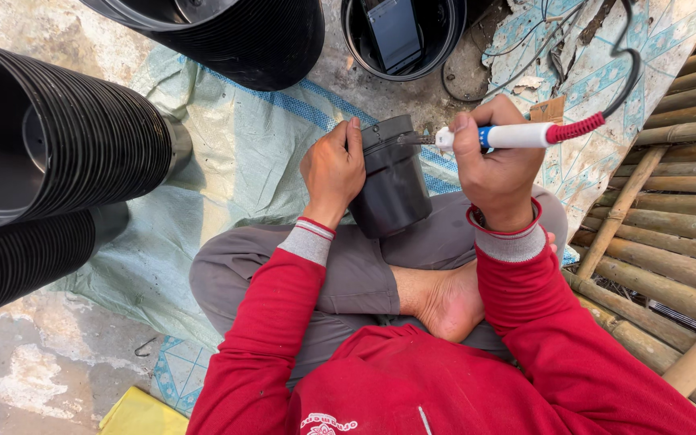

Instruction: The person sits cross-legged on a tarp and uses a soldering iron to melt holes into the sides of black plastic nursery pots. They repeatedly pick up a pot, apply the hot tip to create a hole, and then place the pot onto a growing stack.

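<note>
Head | L hand (333,167) grips pot (392,181) | R hand (495,165) w/ iron (517,134) at rim

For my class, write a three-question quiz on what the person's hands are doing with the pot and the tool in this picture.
1. True or false: the left hand grips the small black plastic pot.
2. Which hand holds the corded soldering iron? A left, B right, C neither.
3. Fill in: the iron's tip meets the pot near its ____.

Key: 1 true. 2 B: the right hand grips its white and blue handle. 3 rim, at the pot's upper wall. Stacks of black pots lie to the person's left.
</note>
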`<state>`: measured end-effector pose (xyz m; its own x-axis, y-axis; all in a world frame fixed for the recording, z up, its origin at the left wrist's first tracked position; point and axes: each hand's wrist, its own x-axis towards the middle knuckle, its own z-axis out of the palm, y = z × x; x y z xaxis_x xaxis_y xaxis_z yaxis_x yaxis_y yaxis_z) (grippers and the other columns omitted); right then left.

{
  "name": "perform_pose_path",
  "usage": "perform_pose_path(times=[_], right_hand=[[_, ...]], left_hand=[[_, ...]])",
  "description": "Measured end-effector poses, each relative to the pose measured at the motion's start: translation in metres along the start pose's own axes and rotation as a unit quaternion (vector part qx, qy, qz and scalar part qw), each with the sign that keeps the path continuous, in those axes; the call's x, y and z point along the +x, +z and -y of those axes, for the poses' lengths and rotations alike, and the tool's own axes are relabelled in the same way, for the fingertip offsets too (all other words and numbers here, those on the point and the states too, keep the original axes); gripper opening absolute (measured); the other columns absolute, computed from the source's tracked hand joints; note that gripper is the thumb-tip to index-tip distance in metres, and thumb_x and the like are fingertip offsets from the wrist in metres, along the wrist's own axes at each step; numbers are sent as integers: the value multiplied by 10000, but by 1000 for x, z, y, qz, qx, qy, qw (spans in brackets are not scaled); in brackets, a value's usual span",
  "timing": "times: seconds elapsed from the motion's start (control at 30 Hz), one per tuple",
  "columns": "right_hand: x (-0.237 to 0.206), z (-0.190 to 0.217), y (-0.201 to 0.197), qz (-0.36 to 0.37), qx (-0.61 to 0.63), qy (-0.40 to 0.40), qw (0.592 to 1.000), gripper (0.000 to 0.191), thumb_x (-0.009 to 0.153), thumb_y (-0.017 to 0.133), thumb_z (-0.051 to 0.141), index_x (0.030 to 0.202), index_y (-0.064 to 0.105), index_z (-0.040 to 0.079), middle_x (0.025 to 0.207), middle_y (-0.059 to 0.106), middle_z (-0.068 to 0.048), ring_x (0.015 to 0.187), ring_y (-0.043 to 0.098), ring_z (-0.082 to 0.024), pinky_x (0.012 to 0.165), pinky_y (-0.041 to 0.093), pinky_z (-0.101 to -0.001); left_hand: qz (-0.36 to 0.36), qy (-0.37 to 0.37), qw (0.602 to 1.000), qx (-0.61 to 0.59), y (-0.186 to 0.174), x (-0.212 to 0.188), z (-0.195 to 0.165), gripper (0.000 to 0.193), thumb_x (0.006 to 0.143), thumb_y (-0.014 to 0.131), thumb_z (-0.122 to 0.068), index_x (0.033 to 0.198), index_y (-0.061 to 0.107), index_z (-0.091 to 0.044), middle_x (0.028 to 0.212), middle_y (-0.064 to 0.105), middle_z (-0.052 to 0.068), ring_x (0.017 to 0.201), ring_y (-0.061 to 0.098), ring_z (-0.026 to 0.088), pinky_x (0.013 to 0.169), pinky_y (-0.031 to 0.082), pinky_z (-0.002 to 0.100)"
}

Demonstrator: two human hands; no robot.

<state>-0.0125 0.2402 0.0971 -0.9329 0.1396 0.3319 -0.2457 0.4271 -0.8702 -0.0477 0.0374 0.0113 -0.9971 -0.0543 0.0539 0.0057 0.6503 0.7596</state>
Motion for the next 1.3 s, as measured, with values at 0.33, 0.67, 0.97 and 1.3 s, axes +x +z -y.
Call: perform_pose_path(times=[0.33, 0.67, 0.97, 1.3], right_hand=[[1, 11, 16, 44, -30, -14, 999, 199, 1059, 701, 75, 894, 613, 6, 737, 664, -57, 646, 595, -100, 588, 447, -269], [3, 9, 22, 68, -52, -12, 996, 202, 1057, 702, 95, 894, 614, 13, 737, 675, -49, 636, 613, -104, 579, 448, -264], [7, 15, 23, 101, -88, -13, 991, 218, 1024, 722, 90, 862, 596, 17, 667, 612, -48, 564, 558, -115, 538, 417, -285], [9, 28, 25, 136, -84, 0, 987, 212, 1005, 727, 76, 852, 590, 21, 647, 572, -47, 552, 525, -124, 528, 395, -299]], left_hand=[[-5, -9, 1000, 21, -7, 3, 2, 440, 1061, 510, -364, 747, 620, -76, 660, 659, 162, 613, 632, 407, 538, 431, 499], [10, -17, 1000, 15, -9, 4, 6, 459, 1065, 498, -370, 731, 621, -81, 598, 646, 131, 510, 619, 331, 499, 430, 453], [10, -6, 1000, 26, -9, 2, 9, 463, 1070, 498, -364, 725, 623, -83, 593, 646, 125, 500, 618, 316, 495, 433, 444], [-4, 9, 999, 32, -3, -3, 10, 453, 1065, 503, -368, 736, 632, -84, 633, 669, 123, 531, 635, 329, 514, 454, 452]])
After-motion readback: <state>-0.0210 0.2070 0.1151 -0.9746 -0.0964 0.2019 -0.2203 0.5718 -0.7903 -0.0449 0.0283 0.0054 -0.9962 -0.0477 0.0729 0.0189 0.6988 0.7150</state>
